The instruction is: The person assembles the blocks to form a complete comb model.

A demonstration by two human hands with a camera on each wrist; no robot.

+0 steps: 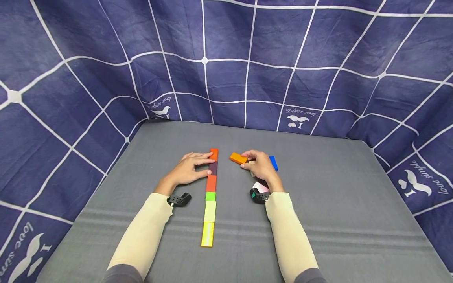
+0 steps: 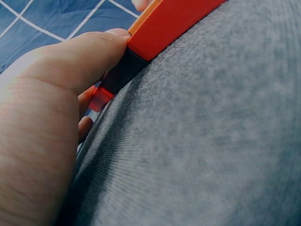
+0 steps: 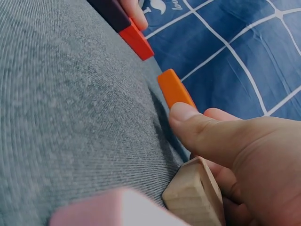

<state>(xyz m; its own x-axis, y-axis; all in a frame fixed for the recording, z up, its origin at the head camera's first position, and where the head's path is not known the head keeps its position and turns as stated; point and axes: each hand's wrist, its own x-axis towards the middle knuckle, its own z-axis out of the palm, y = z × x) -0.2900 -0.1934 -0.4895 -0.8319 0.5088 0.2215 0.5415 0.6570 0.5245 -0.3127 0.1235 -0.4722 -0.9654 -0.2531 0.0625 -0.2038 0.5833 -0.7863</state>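
In the head view, my left hand rests at the far part of a straight row of coloured blocks. Its fingertips touch the red-orange end block and the dark purple block, with the thumb against the row's left side. Nearer blocks in the row are a red one, a small green one, a pale yellow one and a yellow one. To the right of the row, my right hand pinches an orange block between thumb and fingers, tilted over the cloth.
A plain wooden block lies under my right hand. Beside that hand are a blue block and a pink and white block. Grey cloth covers the table, with a blue gridded curtain behind and at the sides.
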